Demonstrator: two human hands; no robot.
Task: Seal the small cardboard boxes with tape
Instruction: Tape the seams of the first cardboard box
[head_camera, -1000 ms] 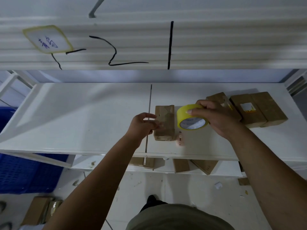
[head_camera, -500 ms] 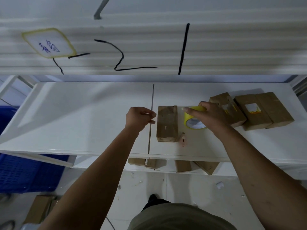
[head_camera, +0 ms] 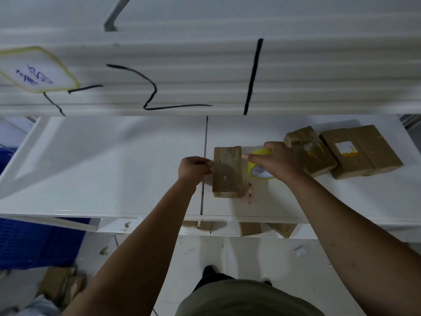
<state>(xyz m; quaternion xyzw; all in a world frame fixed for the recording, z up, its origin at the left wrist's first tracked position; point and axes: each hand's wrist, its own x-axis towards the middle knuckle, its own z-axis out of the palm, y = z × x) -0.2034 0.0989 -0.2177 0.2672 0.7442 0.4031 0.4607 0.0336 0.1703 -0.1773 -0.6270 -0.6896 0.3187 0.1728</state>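
One cardboard box [head_camera: 227,181]: small, brown, lying flat near the middle seam of the white shelf top [head_camera: 114,169]; probably light, stiff at the edges, apt to slide on the smooth surface under a sideways pull.
Tape strip [head_camera: 225,166]: thin, glossy band stretched over the box top from 9 to 3 o'clock; sticky, likely to wrinkle unless kept taut.
Left hand [head_camera: 194,169]: at the box's 9 o'clock, fingers curled, pinching the strip's free end.
Right hand [head_camera: 276,161]: at 3 o'clock, wrapped over the yellow tape roll [head_camera: 258,171]; rigid ring, best gripped by the rim.
Other boxes [head_camera: 308,150]: three, it seems, toward 2 o'clock, the farther two touching; white labels on top.
Cutter [head_camera: 250,195]: small pinkish tool just beside the box's 4 o'clock corner; detail too small to tell.
Best hold: flat pressure on the top face, not the thin side walls.
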